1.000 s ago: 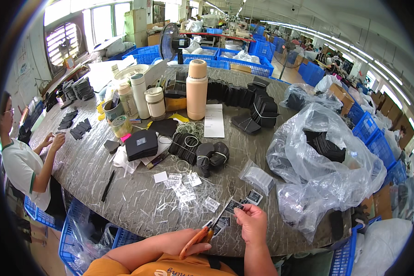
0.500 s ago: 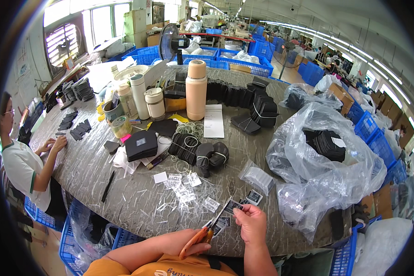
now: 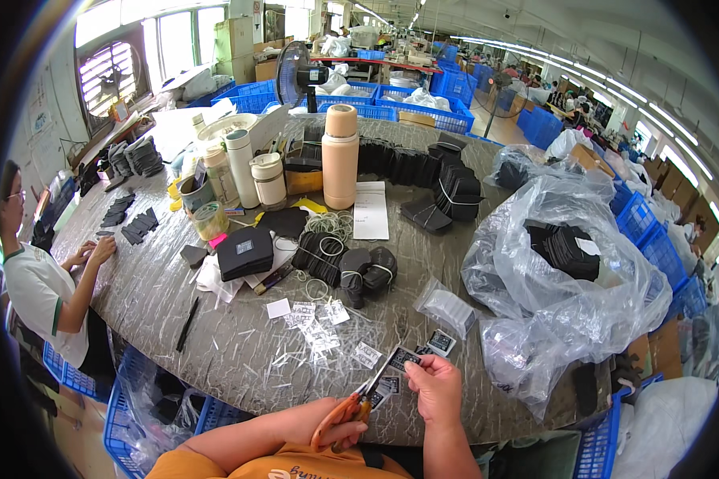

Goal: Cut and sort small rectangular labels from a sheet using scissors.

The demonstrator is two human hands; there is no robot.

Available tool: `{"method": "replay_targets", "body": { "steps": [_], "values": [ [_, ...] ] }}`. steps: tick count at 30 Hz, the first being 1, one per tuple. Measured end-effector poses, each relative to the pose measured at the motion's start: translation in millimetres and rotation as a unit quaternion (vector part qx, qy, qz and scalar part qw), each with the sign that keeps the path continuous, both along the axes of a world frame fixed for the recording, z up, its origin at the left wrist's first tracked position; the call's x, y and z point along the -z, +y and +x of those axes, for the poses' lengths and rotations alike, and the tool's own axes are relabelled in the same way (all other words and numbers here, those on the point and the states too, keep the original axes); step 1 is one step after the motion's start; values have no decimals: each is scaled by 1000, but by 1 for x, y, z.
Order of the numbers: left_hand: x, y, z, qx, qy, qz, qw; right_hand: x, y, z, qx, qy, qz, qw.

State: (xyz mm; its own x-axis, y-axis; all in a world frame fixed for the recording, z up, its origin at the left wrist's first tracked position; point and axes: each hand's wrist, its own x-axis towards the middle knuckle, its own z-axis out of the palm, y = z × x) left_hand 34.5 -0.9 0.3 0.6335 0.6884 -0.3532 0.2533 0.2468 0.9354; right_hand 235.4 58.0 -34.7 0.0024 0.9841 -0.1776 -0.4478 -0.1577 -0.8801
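Note:
My left hand [image 3: 337, 425] grips orange-handled scissors [image 3: 358, 405] at the near edge of the table [image 3: 216, 351]; the blades point up toward a small dark label [image 3: 402, 358]. My right hand [image 3: 434, 388] pinches that label between thumb and fingers, just above the table edge. More small dark labels [image 3: 441, 342] lie on the table right beside it. Cut white tags [image 3: 315, 331] and thin white strips are scattered just to the left.
A big clear plastic bag [image 3: 567, 279] of black pieces fills the right side. Bundled black pieces [image 3: 367, 267], rubber bands, a tall tan flask [image 3: 340, 156], cups and a fan [image 3: 299, 76] stand mid-table. Another person [image 3: 44, 287] sits at the left. Blue crates stand behind.
My right hand has shifted slightly with the label while the scissors stay at it. Little else differs.

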Motion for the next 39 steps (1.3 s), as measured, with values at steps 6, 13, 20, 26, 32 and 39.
{"method": "replay_targets", "body": {
  "steps": [6, 13, 20, 26, 32, 39],
  "values": [
    [-18, 2, 2, -6, -18, -17, 1000, -1, 0, 2, -15, -7, -4, 1000],
    [-17, 1, 3, -101, -23, -71, 992, 6, 1, 9, 20, -43, 11, 999],
    [-10, 3, -6, -157, -1, -32, 987, 34, 10, 59, 110, -317, 62, 940],
    [-10, 6, -4, -147, -10, -51, 988, 25, 12, 56, 92, -352, 12, 932],
    [0, 4, -9, -150, -17, -48, 987, 28, 12, 41, 93, -510, 7, 855],
    [2, 7, -18, -172, -19, -37, 984, 19, 3, 31, 161, -685, 70, 707]
  ]
}}
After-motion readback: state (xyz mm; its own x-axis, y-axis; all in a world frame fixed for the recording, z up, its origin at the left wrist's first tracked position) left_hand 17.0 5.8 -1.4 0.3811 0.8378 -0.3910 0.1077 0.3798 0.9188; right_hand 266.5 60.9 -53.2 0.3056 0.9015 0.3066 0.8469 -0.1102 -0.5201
